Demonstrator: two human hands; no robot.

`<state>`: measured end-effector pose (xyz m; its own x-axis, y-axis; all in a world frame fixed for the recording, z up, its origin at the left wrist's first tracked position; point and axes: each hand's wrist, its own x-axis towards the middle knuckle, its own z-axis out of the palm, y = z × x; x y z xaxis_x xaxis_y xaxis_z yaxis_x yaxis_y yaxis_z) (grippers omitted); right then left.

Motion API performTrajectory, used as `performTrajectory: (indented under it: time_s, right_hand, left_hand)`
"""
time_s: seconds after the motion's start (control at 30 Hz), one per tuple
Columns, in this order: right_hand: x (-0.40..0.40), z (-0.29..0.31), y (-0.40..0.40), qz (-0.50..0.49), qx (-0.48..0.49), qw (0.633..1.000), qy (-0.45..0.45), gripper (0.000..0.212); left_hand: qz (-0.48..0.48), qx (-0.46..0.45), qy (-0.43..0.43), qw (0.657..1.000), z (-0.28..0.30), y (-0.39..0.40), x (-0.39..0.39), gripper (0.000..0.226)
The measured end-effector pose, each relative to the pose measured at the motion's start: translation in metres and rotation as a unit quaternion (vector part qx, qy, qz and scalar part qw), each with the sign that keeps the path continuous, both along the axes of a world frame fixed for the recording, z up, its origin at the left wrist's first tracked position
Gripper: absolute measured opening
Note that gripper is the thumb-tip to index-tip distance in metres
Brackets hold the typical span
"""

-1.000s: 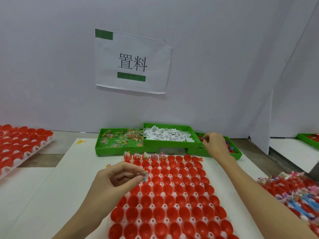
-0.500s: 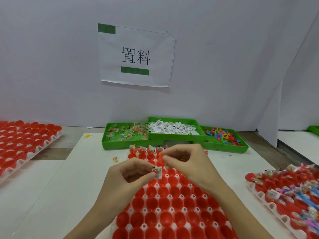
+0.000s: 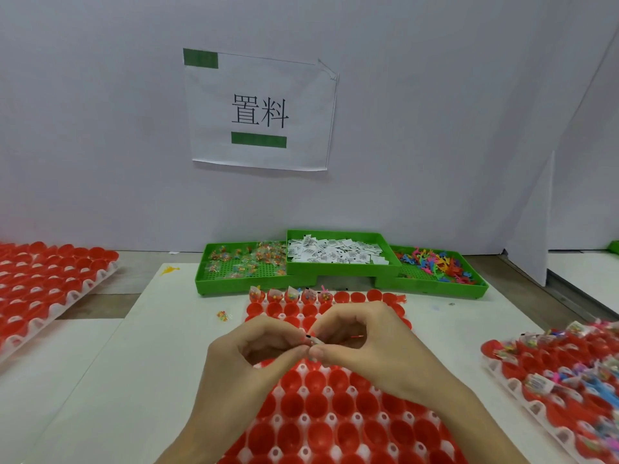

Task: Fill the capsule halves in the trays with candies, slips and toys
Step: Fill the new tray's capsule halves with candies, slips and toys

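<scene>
A white tray (image 3: 303, 420) of red capsule halves lies in front of me; several halves in its far row hold candies and slips. Above it my left hand (image 3: 254, 353) and my right hand (image 3: 365, 343) meet fingertip to fingertip, pinching a small paper slip (image 3: 313, 339) with a candy packet between them. A thin red toy piece (image 3: 357, 336) shows inside my right hand. Behind the tray stand three green bins: candies (image 3: 241, 266), slips (image 3: 335, 252) and coloured toys (image 3: 435, 266).
A tray of empty red halves (image 3: 50, 279) sits at the left. A filled tray (image 3: 562, 373) lies at the right. One loose candy packet (image 3: 222, 315) rests on the white mat. A white wall with a paper sign (image 3: 259, 110) closes off the back.
My right hand came back from the toy bin to the middle and joined my left hand, which kept hold of the slip and candy. The camera tilted down slightly.
</scene>
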<state>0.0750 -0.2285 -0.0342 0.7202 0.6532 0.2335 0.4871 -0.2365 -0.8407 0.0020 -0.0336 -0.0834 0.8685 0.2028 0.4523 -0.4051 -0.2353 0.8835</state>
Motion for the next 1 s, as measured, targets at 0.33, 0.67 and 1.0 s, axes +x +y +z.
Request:
performTrajectory:
  time_s: [0.33,0.67,1.0]
  right_hand:
    - [0.058,-0.004,-0.051,-0.184,0.043,0.982,0.015,0.006]
    - [0.113,-0.016,-0.017,-0.227,-0.05,0.971,-0.051,0.012]
    - [0.136,-0.013,0.01,-0.16,-0.292,0.939,-0.083,0.009]
  left_hand:
    - [-0.07,0.442,0.065,0.892,0.014,-0.02,0.064,0.048]
    - [-0.124,0.591,0.137,0.786,-0.008,-0.029,0.092,0.08]
    - [-0.113,0.592,0.11,0.791,-0.015,-0.029,0.094,0.075]
